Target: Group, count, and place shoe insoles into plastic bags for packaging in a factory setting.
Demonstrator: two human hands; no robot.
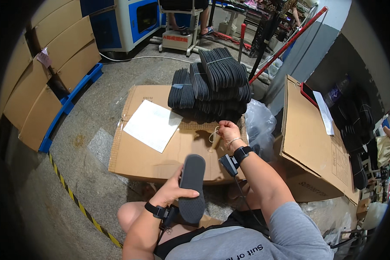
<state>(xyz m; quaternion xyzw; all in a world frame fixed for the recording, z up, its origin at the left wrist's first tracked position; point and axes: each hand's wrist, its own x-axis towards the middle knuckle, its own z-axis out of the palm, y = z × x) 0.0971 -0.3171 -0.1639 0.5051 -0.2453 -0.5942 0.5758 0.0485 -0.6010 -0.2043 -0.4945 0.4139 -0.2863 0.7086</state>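
My left hand (172,191) is closed around a dark grey shoe sole (192,173), held upright above my lap at the near edge of a cardboard box (151,167). The thumb lies across the sole's face and the fingers go behind it. Over the box top, my right hand (229,131) pinches a thin pale loop of band or string (213,135), which hangs from the fingertips. Just beyond that hand rises a pile of dark soles (212,93) in tied bundles. A white sheet (154,125) lies left of the pile.
Another cardboard box (312,143) stands at the right, with a red-edged device (308,93) and a paper strip (324,112) on it. Clear plastic (261,125) bunches between the boxes. Flattened cardboard (34,112) rests on a blue pallet (71,104) at left. A person sits far back.
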